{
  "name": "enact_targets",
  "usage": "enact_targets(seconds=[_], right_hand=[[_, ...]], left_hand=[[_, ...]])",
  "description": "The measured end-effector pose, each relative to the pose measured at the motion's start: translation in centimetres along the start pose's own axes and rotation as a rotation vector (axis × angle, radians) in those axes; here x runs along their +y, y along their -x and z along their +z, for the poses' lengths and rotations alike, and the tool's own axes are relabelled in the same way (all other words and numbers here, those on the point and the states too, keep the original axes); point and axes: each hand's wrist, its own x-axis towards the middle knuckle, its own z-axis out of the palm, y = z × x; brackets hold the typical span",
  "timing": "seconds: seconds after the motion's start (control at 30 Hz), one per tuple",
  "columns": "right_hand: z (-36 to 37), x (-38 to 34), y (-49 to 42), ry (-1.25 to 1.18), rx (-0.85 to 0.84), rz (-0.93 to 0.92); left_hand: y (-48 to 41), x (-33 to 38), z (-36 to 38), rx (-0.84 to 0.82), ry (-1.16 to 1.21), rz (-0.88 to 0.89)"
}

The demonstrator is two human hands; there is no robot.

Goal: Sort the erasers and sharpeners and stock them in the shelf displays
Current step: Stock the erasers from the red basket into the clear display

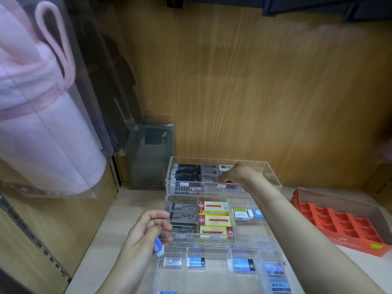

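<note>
A clear acrylic tiered display (273,179) stands on the shelf, its compartments stocked with boxed erasers. My right hand (235,174) reaches into the top tier and pinches a grey eraser box (209,178) beside dark blue boxes (186,172). My left hand (148,229) hovers at the display's left side and grips a blue-and-white eraser (158,248) in its curled fingers. The middle tier holds grey boxes (183,217), yellow boxes (214,219) and small white erasers (244,213). Blue-sleeved erasers (242,265) lie in the bottom tier.
A red cardboard tray with moulded pockets (339,221) sits at the right on the shelf. A pink pouch in a clear sleeve (42,124) hangs at the left. A grey plastic packet (152,158) leans against the wooden back wall.
</note>
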Motion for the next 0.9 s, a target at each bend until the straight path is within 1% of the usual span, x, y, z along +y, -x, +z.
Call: enact_targets(seconds=[0.07,0.1,0.23,0.3,0.37,0.43,0.5,0.53,0.57,0.63,0.7,0.73,0.8,0.83,0.87,0.9], right_hand=[[0.3,0.5,-0.4,-0.107,0.016,-0.007],[0.6,0.6,-0.6,-0.105,0.050,-0.012],[1.8,1.1,-1.4,0.106,0.157,-0.078],[2.1,1.0,-1.5,0.141,0.163,-0.107],[2.1,1.0,-0.9,0.187,0.207,-0.132],[1.7,1.2,0.6,0.247,0.333,-0.192],[1.1,1.9,2.7,0.266,0.484,-0.303],[1.0,2.3,4.0,0.233,0.523,-0.360],[1.0,2.8,5.5,0.165,0.514,-0.408],[2.3,4.2,9.2,-0.039,0.354,-0.488],[4.4,5.6,13.5,-0.260,0.119,-0.518],[5.6,6.3,15.3,-0.387,-0.008,-0.502],[8.0,6.8,18.2,-0.644,-0.295,-0.417],[9.1,6.8,19.3,-0.754,-0.412,-0.373],[10.1,6.8,20.0,-0.853,-0.480,-0.348],[10.9,6.6,20.4,-0.941,-0.497,-0.345]], left_hand=[[0.0,0.0,-0.1,-0.003,-0.003,0.002],[0.0,0.0,-0.1,-0.005,-0.004,0.004],[0.0,-0.1,-0.2,-0.007,-0.013,0.010],[0.1,-0.2,-0.1,-0.011,-0.011,0.008],[0.2,-0.1,0.0,-0.018,0.000,0.011],[0.5,0.2,0.2,-0.029,0.014,0.024],[0.8,0.3,0.3,-0.033,0.024,0.044],[1.0,0.4,0.4,-0.027,0.029,0.054],[1.3,0.5,0.5,-0.014,0.033,0.064],[1.9,0.7,0.9,0.014,0.046,0.084],[2.9,0.8,1.4,0.030,0.036,0.091],[3.6,0.8,1.7,0.026,0.015,0.102],[5.0,0.6,2.1,0.002,-0.014,0.128],[5.7,0.5,2.3,-0.014,-0.030,0.134],[6.4,0.5,2.5,-0.028,-0.044,0.132],[7.0,0.5,2.6,-0.035,-0.046,0.119]])
